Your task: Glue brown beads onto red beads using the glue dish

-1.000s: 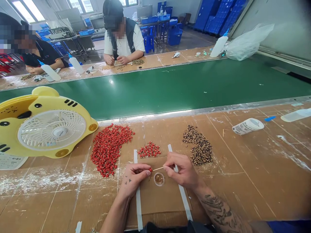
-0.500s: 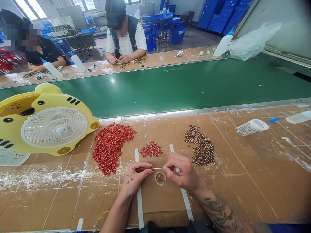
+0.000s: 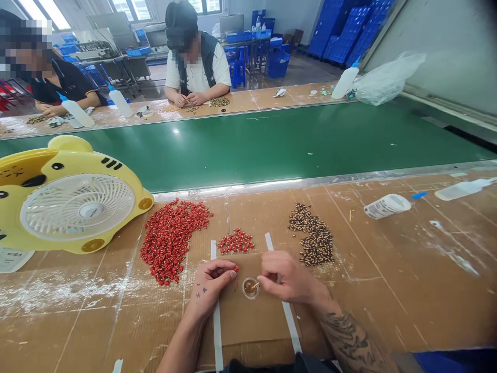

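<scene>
My left hand (image 3: 212, 285) pinches a small red piece (image 3: 235, 269) between thumb and fingertips. My right hand (image 3: 285, 277) is closed on a thin wooden stick (image 3: 255, 285), whose tip dips into a small clear cup (image 3: 250, 296) of amber liquid. The cup stands on a cardboard sheet (image 3: 252, 326) with white tape along both sides. Just beyond my hands lies a small heap of red pieces (image 3: 235, 241). A bigger red heap (image 3: 171, 243) spreads to the left, and a heap of black-and-gold pieces (image 3: 312, 235) to the right.
A yellow animal-shaped fan (image 3: 77, 194) stands at the left. On the right lie a white tub (image 3: 387, 206), a blue cap (image 3: 420, 195) and a squeeze bottle (image 3: 462, 189). Behind the green belt (image 3: 240, 145), two people (image 3: 198, 62) sit at another bench with bottles and small pieces.
My right hand has lowered the stick from the red piece in my left hand into the cup. The left hand still holds its piece. The whole view has shifted slightly.
</scene>
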### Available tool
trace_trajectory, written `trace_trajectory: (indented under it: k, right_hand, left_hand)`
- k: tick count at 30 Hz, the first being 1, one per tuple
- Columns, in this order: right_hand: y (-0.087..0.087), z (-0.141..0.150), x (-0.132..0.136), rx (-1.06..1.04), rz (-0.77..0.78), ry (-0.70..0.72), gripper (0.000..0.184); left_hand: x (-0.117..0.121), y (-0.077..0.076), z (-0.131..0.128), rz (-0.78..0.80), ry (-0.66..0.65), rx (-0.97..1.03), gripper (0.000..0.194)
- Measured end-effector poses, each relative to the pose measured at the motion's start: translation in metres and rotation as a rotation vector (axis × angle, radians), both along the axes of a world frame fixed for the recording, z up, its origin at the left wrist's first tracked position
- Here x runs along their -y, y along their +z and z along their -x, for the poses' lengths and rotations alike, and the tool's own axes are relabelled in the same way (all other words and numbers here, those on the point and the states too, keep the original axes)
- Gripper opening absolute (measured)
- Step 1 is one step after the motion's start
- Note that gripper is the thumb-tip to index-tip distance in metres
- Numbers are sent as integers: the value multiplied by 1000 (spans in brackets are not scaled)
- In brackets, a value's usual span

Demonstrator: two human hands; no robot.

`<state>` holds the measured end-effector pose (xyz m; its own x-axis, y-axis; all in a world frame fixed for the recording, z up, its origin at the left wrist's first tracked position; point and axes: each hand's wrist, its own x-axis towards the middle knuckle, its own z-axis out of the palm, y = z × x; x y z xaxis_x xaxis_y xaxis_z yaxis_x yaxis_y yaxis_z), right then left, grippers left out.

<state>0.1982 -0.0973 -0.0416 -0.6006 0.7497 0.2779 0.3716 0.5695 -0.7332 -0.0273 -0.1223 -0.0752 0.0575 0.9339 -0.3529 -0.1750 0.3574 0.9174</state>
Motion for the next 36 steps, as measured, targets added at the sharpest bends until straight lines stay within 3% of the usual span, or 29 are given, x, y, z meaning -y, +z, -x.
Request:
trace_trajectory:
  k: [3,7,9,13,20,23,25,31,36]
  right_hand:
    - [4,-9,-3,126,41,-51,26]
    - [12,-44,-16,241,42,-380,13]
    - [14,-65,-25,360,7,-467,15]
    - [8,-90,-41,575,-55,-405,18]
    - [-6,-87,-54,653,-140,-308,23]
    - [-1,-85,-51,574,-134,-316,19]
    - [3,-78,-44,416,-68,-343,14]
    - [5,-22,-14,-107,297,-295,10]
    - [5,22,-4,-306,538,-206,14]
  left_hand:
    - [0,0,1,8,7,-4,17]
    - [-1,1,2,23,-2,-6,19]
    - [-2,0,3,22,-14,-3,19]
    - [-3,-2,3,17,-25,-8,20]
    - [-2,-2,3,-13,-27,-10,22]
    - [-1,-4,2,-25,-13,19,22]
    - [-1,-5,1,-39,3,30,21]
    - [0,-6,-2,-151,79,-61,16]
    - [2,-3,-1,-233,46,-95,11]
